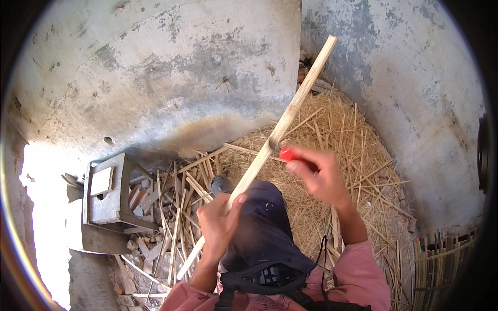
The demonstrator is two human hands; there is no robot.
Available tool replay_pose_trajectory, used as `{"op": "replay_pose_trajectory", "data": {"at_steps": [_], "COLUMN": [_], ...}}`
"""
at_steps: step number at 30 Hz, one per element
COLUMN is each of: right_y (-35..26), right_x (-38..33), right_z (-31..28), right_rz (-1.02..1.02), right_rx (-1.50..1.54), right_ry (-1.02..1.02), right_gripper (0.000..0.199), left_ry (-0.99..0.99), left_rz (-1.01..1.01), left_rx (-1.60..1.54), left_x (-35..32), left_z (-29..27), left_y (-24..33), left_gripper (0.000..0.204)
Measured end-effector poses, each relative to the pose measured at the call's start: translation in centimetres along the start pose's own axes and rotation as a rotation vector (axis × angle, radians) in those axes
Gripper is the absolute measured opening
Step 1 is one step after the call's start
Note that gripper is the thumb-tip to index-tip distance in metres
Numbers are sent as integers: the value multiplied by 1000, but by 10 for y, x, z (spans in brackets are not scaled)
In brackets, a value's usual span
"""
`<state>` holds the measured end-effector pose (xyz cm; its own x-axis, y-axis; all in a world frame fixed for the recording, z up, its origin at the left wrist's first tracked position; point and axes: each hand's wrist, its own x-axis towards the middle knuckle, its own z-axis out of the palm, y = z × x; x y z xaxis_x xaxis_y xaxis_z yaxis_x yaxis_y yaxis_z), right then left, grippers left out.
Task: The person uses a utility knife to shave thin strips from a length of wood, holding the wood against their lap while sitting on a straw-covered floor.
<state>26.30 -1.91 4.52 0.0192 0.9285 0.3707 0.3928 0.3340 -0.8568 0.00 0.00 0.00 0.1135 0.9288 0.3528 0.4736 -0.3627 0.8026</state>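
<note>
A long pale wooden strip (254, 168) slants across the middle, from beside my left forearm up to the far right. My left hand (218, 220) is closed round its lower part, thumb on top, above my dark-trousered leg. My right hand (322, 175) is closed round a tool with a red handle (287, 153), to the right of the strip. The handle's end lies close to a small dark patch on the strip. Whether that patch is a blade or a mark in the wood I cannot tell, so the tool's exact kind stays unclear.
A heap of straw-coloured shavings (373, 171) and thin strips covers the floor ahead and right. Loose sticks (177, 228) and rubble lie at left, by a worn wooden frame (123, 194). Stained walls (207, 67) close in ahead; a slatted panel (443, 259) stands at lower right.
</note>
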Motion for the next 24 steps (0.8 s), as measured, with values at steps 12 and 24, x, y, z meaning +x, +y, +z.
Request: {"op": "replay_pose_trajectory", "data": {"at_steps": [12,24], "right_y": [89,84], "right_x": [53,12], "right_z": [-146,-86], "right_rz": [97,177], "right_rx": [234,-464], "right_ry": [733,-136], "right_gripper": [45,35], "left_ry": [-17,-5], "left_rz": [-56,-73], "left_rx": [98,119], "left_x": [-24,-10], "left_z": [-19,-12], "left_y": [-30,-23], "left_gripper": [27,25]}}
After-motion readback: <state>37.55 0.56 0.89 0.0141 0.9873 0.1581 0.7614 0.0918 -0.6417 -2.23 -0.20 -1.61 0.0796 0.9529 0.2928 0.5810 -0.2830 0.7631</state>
